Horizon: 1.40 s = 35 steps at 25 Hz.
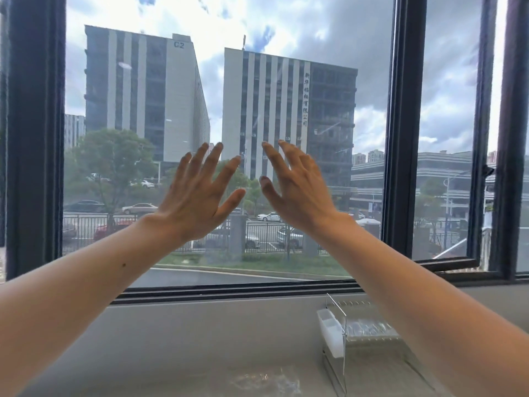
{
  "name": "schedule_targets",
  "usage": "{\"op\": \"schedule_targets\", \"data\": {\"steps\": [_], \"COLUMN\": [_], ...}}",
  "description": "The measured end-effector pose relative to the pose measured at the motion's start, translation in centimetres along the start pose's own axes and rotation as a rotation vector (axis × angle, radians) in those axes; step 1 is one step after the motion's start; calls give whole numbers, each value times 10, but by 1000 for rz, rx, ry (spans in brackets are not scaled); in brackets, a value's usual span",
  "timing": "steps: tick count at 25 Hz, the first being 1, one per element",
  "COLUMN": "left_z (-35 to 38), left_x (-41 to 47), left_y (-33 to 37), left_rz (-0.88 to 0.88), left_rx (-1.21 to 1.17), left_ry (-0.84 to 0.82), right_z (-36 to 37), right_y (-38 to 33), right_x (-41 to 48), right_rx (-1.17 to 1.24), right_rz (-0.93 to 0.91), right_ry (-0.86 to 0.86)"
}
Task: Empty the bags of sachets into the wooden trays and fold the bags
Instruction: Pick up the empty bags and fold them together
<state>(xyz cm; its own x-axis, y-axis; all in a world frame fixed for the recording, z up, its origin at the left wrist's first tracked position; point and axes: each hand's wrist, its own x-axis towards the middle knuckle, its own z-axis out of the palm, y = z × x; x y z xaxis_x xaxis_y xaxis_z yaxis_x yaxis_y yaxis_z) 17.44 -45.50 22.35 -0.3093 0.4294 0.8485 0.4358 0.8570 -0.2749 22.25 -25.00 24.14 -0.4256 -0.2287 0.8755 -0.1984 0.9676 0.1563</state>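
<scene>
My left hand [197, 196] and my right hand [294, 190] are both raised in front of a large window, backs toward me, fingers spread, holding nothing. The two hands are close together, thumbs almost meeting. At the bottom edge of the view a crumpled clear plastic bag [266, 381] lies flat on the light countertop [171, 339]. No wooden trays and no sachets are in view.
A metal wire rack with a white plastic holder [343, 342] stands on the countertop at the lower right, partly behind my right forearm. The window's dark frame [403, 124] runs behind my hands, with a pane at the right swung open. Buildings and parked cars lie outside.
</scene>
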Motion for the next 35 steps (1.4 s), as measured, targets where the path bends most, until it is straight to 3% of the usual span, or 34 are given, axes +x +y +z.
{"op": "schedule_targets", "data": {"steps": [10, 19, 26, 35], "left_z": [83, 203, 310, 437], "left_x": [-27, -91, -137, -198], "left_y": [39, 61, 58, 73], "left_rz": [-63, -89, -19, -22], "left_rx": [8, -99, -242, -450], "left_ry": [-147, -365, -546, -838], "right_z": [76, 203, 302, 388], "right_y": [61, 76, 75, 102], "right_x": [-52, -123, -187, -285], "right_rx": [-7, 71, 88, 92], "right_rz": [3, 76, 340, 698], "right_ry": [-176, -379, -561, -919]}}
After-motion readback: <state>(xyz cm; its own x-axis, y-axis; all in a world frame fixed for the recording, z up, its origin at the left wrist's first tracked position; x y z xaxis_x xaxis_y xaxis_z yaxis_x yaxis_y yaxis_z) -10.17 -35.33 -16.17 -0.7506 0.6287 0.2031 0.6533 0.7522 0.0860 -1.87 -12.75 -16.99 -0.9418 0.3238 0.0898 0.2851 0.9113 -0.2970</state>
